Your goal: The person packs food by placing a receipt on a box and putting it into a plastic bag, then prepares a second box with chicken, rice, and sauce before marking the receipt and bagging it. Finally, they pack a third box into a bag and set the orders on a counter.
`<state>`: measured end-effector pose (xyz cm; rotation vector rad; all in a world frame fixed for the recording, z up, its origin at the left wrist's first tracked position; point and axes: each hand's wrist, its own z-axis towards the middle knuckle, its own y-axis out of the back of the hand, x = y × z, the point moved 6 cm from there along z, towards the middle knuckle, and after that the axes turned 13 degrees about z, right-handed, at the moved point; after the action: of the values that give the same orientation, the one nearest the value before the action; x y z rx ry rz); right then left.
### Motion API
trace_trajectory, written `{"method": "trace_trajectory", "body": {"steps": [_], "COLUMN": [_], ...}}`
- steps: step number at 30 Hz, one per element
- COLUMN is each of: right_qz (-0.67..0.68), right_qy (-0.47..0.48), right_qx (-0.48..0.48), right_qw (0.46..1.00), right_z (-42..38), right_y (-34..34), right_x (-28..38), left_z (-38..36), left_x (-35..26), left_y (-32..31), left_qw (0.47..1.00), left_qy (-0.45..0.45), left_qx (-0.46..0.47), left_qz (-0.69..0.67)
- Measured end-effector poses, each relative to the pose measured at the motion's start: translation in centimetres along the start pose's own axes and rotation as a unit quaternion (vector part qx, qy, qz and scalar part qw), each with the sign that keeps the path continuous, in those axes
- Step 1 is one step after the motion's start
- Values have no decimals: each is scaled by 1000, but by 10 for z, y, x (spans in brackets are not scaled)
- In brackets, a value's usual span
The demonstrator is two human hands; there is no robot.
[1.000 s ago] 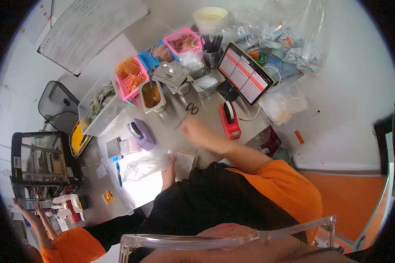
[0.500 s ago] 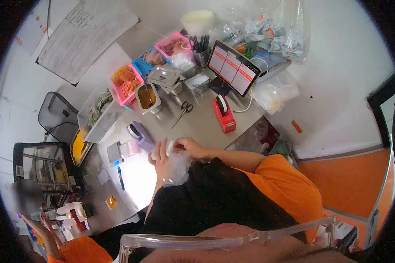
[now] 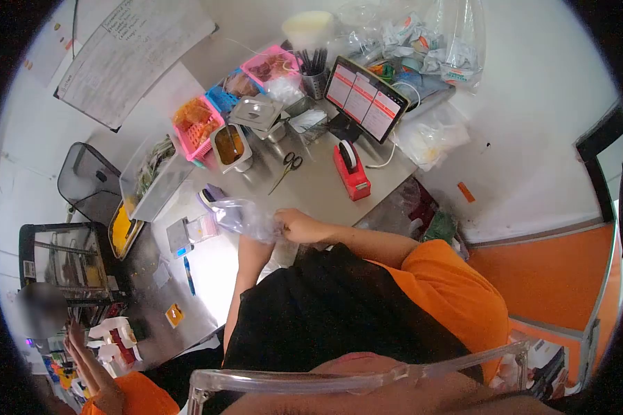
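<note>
A clear plastic bag [image 3: 241,217] spreads out over the table side of my hands, crumpled and shiny. My right hand [image 3: 296,225] is closed, its fingers pinching the bag's right edge. Just to the left is my left hand [image 3: 257,250], its fingers covered by the bag, so their pose is hidden. More whitish, see-through plastic [image 3: 282,256] hangs under the hands, against the black apron [image 3: 332,304]. Behind the bag stands a purple tape dispenser [image 3: 211,195], partly covered by it.
Scissors [image 3: 286,171], a red tape dispenser [image 3: 351,171] and a tablet [image 3: 367,100] are on the steel table. Metal pans [image 3: 232,149] and pink baskets [image 3: 199,128] line the back. A blue pen [image 3: 189,277] lies left. Another person's arms [image 3: 83,353] show lower left.
The clear bag, bunched around my left wrist before, now spreads out past my hands toward the table. My left fingers have gone from view. The other person's arms have moved.
</note>
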<state>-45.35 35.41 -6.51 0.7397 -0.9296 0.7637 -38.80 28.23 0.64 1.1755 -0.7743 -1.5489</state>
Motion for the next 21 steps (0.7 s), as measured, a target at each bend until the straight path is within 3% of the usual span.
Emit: {"method": "trace_trajectory", "body": {"steps": [3, 6, 9, 11, 16, 21], "right_qz": [-69, -45, -134, -169, -104, -26], "right_qy": [15, 72, 43, 69, 123, 170], "right_qx": [-148, -49, -39, -24, 31, -27], "right_qw": [986, 995, 989, 983, 986, 985], "right_z": [-9, -14, -17, -19, -15, -20], "right_y": [9, -12, -20, -20, -25, -16], "right_x": [28, 38, 30, 35, 22, 20], "left_z": [-18, -19, -35, -40, -54, -67], "left_x": [46, 59, 76, 79, 82, 84], "left_y": [-29, -35, -49, -52, -71, -91], "left_qw": [991, 972, 838, 785, 722, 639], "left_qy": [110, 160, 386, 460, 487, 504], "left_qx": [2, 36, 36, 84, 40, 38], "left_qz": [-81, -170, -384, -405, -490, -580]}}
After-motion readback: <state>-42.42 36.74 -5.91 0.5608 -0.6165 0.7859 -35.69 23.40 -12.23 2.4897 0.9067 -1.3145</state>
